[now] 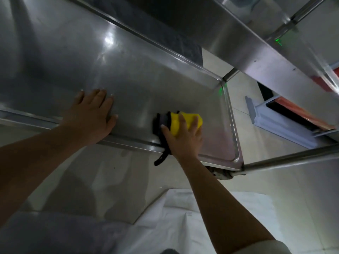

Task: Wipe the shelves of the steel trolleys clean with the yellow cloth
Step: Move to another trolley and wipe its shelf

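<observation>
Wiping is under way, as I judge it, on a lower shelf [128, 76] of the steel trolley: the steel there shines and I see no crumbs or spills on it, though glare and blur keep me from telling wiped parts from unwiped. The far left of this shelf lies in shadow, and the upper shelf [260, 52] crossing the top right shows only its underside and rim, so I cannot tell its condition. I reckon a good share of the job remains, the other shelves among them.

My right hand [183, 136] lies flat on top of the yellow cloth [185, 121], fingers spread and fairly straight, pressing it down onto the shelf near the front rim and toward the right-hand corner. The cloth sticks out beyond my fingertips, and its dark backing [161, 123] shows at the left of the hand, with a dark strip hanging over the front rim. My left hand [95, 112] holds nothing; it rests palm down with fingers extended on the shelf surface, well to the left of the cloth, the heel of the hand over the front rim.
</observation>
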Demonstrator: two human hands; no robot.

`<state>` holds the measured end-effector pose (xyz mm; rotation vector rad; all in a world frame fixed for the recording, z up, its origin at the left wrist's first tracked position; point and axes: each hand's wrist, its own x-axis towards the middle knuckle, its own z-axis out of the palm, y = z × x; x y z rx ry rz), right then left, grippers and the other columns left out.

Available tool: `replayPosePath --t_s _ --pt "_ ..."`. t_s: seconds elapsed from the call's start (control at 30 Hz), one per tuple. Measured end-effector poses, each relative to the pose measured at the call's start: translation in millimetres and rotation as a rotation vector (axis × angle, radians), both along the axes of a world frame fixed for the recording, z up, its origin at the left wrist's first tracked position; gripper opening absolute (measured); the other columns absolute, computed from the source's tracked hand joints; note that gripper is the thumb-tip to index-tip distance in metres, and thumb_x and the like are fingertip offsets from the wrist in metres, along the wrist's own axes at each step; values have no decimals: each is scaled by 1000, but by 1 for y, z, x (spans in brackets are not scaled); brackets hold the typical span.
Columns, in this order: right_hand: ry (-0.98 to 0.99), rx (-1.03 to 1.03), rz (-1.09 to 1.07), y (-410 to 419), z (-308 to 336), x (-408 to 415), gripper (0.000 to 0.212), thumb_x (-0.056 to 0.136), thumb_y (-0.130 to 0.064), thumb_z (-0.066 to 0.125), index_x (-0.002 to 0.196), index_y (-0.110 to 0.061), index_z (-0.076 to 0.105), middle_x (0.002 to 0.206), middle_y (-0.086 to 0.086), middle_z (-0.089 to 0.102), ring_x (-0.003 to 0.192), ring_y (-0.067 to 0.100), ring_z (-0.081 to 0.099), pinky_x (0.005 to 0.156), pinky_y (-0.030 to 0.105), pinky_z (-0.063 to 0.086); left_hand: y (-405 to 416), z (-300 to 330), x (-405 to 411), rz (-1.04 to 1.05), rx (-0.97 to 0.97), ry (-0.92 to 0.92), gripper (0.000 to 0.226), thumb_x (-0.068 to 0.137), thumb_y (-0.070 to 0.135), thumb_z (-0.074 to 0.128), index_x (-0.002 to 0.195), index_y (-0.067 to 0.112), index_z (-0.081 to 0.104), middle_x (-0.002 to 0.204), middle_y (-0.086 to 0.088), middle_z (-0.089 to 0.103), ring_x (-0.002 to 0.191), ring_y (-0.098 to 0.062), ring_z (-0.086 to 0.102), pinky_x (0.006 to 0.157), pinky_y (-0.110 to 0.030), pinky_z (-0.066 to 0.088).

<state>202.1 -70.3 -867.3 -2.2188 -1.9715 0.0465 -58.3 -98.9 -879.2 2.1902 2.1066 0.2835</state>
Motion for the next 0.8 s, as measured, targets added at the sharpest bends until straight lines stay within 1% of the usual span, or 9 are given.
replayPosePath --t_s 0.1,0.2,0.27,0.4,0.47,0.53,0.67,0.73,0.8 --pt "28 -31 252 0 -5 -41 75 76 -72 51 142 -42 31 159 7 6 144 38 6 111 55 17 3 -1 -9 -46 -33 26 64 95 48 31 150 14 26 158 -11 23 146 -27 17 116 -43 12" --pt "22 -94 448 5 4 -18 73 76 -62 62 141 -42 35 160 0 6 146 32 7 109 60 21 3 0 -37 -150 -55 14 68 95 57 27 148 16 32 157 -8 26 145 -25 23 116 -42 15" --pt "34 -127 461 6 12 15 76 75 -59 65 142 -39 36 160 -1 7 146 31 9 108 61 26 -2 0 -67 -128 -63 20 76 91 64 20 148 16 34 157 -7 27 145 -25 24 116 -44 16" --pt "94 -135 273 -1 16 35 91 61 -73 42 143 -36 34 160 3 2 146 33 6 111 57 20 -21 1 -109 -2 -54 61 78 92 63 18 148 11 33 155 -12 30 144 -29 26 114 -49 16" --pt "110 -104 232 -4 8 10 85 66 -72 53 142 -39 35 160 4 3 146 34 3 111 60 18 -26 4 -109 2 -64 74 83 88 63 13 148 9 33 155 -13 30 143 -30 26 114 -51 16" --pt "92 -65 276 -5 2 -26 78 72 -68 62 141 -41 36 160 4 5 146 34 0 111 61 16 -26 8 -107 -8 -74 77 87 85 62 9 147 7 34 154 -15 31 143 -31 27 114 -52 17" --pt "60 -44 502 -4 -4 -124 77 73 -73 56 141 -46 33 161 0 0 146 32 -3 112 58 10 -27 7 -106 -5 -68 80 86 83 57 7 147 6 34 154 -16 32 143 -31 27 115 -52 16" --pt "88 -57 610 0 -3 -164 74 74 -69 59 141 -47 34 161 -2 0 146 32 -5 112 60 9 -24 3 -109 -11 -79 93 85 82 55 1 151 10 24 158 -11 21 147 -26 17 117 -46 9" --pt "79 -85 701 5 1 -172 73 76 -63 62 141 -46 34 160 -5 0 146 31 -5 111 59 11 -22 1 -125 -45 -93 102 78 88 56 4 153 15 17 161 -6 13 148 -21 10 118 -39 5"
